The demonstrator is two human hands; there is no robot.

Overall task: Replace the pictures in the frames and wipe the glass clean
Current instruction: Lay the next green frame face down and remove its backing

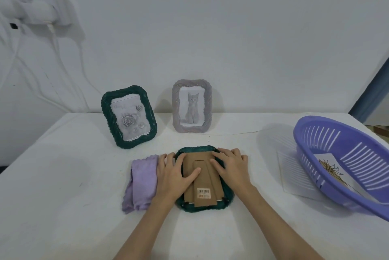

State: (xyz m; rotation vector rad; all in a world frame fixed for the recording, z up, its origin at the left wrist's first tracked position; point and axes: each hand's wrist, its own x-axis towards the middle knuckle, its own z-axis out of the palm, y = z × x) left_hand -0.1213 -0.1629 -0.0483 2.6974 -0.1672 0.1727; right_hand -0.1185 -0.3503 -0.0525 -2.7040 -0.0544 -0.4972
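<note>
Single head-worn wide-angle view; it looks forward and down across the bench [63, 175] toward the wall [231, 28] behind; both forearms enter from the bottom edge, close to the lens; straight lines bow toward the picture's edges.

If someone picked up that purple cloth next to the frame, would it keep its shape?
Probably not. The purple cloth lies in soft folds with a wavy edge, so it would likely droop from the fingers. It looks thin and light, and on the white table cover it would probably bunch rather than slide.
</note>
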